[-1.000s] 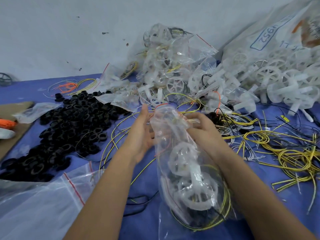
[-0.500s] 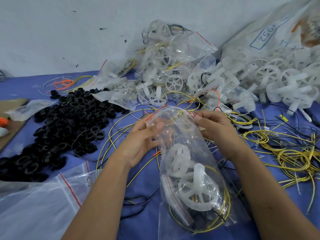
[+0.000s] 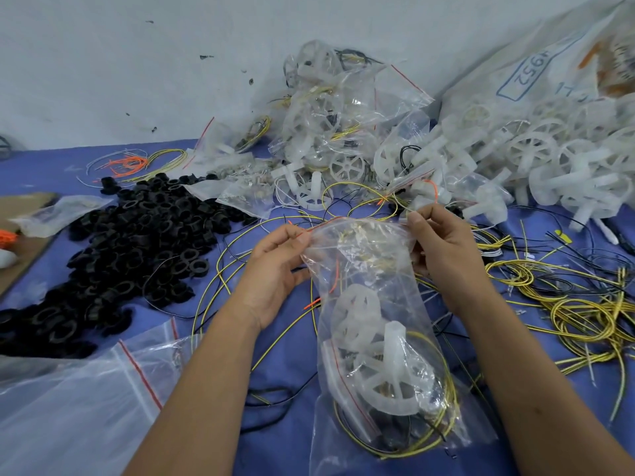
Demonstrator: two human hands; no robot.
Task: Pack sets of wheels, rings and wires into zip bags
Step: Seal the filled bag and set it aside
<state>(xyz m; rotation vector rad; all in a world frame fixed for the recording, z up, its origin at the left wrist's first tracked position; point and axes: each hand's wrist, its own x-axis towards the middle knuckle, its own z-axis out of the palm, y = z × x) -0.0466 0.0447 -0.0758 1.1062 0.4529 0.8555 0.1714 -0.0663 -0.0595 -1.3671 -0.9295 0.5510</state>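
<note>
A clear zip bag [image 3: 364, 269] with a red seal line lies lengthwise between my hands on the blue table. Inside it are white spoked wheels [image 3: 381, 365], yellow-and-black wires [image 3: 443, 420] and dark parts at the bottom. My left hand [image 3: 275, 266] pinches the bag's top left corner. My right hand [image 3: 443, 249] pinches its top right corner, so the mouth is stretched flat between them. A heap of black rings [image 3: 137, 242] lies to the left, loose white wheels [image 3: 549, 159] at the right back, and yellow wires [image 3: 584, 314] to the right.
Filled zip bags [image 3: 336, 115] are piled against the wall at the back. Empty zip bags [image 3: 68, 413] lie at the front left. A large white sack [image 3: 536, 70] leans at the back right. A brown board [image 3: 20, 242] sits at the left edge.
Both hands moved apart along the bag's mouth to its corners, pulling the top edge straight and flat. The bag's contents stayed at the bottom.
</note>
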